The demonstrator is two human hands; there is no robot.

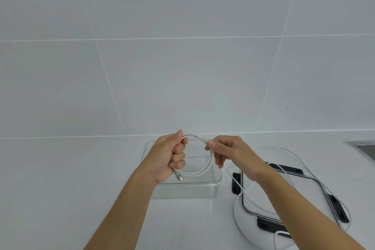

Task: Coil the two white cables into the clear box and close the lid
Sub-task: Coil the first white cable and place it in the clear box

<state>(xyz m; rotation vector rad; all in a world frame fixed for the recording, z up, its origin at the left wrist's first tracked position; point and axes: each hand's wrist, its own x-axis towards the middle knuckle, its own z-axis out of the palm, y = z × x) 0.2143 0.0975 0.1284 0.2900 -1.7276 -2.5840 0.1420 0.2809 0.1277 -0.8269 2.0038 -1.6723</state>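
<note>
Your left hand (172, 156) grips the coiled white cable (203, 170); your right hand (229, 152) pinches its loop. Tiled wall (182, 46) beyond your fingers (218, 157); white tabletop (81, 168) below, clear box (182, 191) beneath them, lid (336, 207) and second cable (284, 149) to their right.

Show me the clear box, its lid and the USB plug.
clear box (186, 191), head view, front wall.
lid (334, 206), head view, right black clip.
USB plug (179, 177), head view, metal tip.
</note>
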